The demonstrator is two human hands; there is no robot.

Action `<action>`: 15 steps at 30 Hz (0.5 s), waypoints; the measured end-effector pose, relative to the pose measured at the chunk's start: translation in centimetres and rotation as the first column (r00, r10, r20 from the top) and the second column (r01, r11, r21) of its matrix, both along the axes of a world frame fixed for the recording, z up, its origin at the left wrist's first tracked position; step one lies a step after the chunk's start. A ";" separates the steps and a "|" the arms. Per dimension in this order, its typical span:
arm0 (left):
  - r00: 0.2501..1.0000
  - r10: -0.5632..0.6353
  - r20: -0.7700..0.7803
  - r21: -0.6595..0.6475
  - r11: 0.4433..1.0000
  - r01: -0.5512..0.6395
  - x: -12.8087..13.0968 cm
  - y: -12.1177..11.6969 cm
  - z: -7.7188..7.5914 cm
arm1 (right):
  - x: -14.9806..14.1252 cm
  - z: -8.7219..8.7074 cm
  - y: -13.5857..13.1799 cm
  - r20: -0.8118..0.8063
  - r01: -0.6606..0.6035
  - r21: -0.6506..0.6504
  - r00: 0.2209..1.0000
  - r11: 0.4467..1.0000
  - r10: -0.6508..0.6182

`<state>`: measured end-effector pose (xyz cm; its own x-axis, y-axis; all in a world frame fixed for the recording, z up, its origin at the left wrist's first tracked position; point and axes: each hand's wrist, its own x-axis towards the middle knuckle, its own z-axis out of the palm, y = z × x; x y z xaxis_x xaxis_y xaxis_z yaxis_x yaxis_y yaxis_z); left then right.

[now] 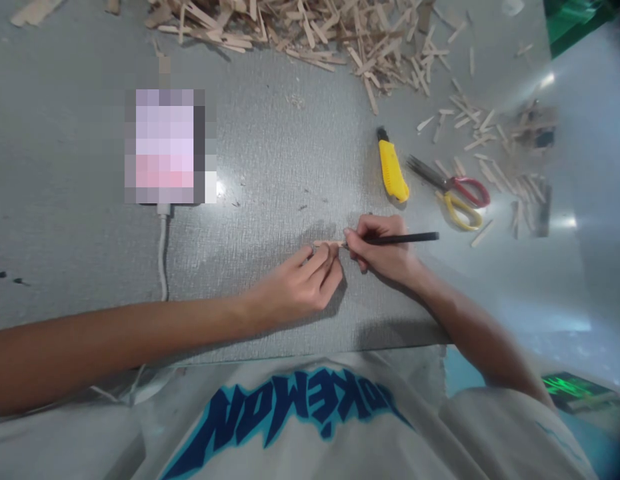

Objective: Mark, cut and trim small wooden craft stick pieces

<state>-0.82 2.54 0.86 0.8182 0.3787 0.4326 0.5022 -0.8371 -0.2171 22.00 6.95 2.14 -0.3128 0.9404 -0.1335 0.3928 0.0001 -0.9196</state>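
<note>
My left hand (305, 280) rests on the grey table (65, 233), its fingertips pressed down on a small pale wooden stick (324, 243) that lies flat. My right hand (383, 250) is closed round a black pencil (405, 238), whose tip touches the right end of that stick. The two hands sit close together near the table's front edge.
A yellow utility knife (393, 172) and red-and-yellow scissors (455, 193) lie just beyond my right hand. A big heap of wooden sticks (310, 30) covers the far edge, with loose sticks (485, 143) at the right. A blurred phone (165, 147) with a white cable (163, 257) lies left.
</note>
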 end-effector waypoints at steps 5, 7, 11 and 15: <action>1.000 -0.002 0.018 -0.027 1.000 0.002 0.0 0.0 0.1 | -0.1 0.2 -0.1 0.012 -0.008 0.011 1.000 1.000 0.008; 1.000 -0.006 0.016 0.008 1.000 0.006 0.0 0.0 0.2 | 0.0 0.2 -0.1 0.015 -0.018 0.015 1.000 1.000 0.018; 1.000 0.001 0.004 0.007 1.000 -0.001 0.0 0.0 0.1 | 0.1 0.3 0.0 0.033 -0.042 0.015 0.999 0.999 0.042; 1.000 0.004 0.016 -0.053 0.999 -0.004 -0.1 -0.1 -0.2 | 0.1 0.4 0.1 0.042 -0.044 0.015 0.998 0.999 0.044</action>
<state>-0.89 2.40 0.64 0.8099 0.4048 0.4245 0.5086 -0.8452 -0.1644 22.12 7.04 2.51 -0.3485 0.9279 -0.1326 0.4305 0.0328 -0.9020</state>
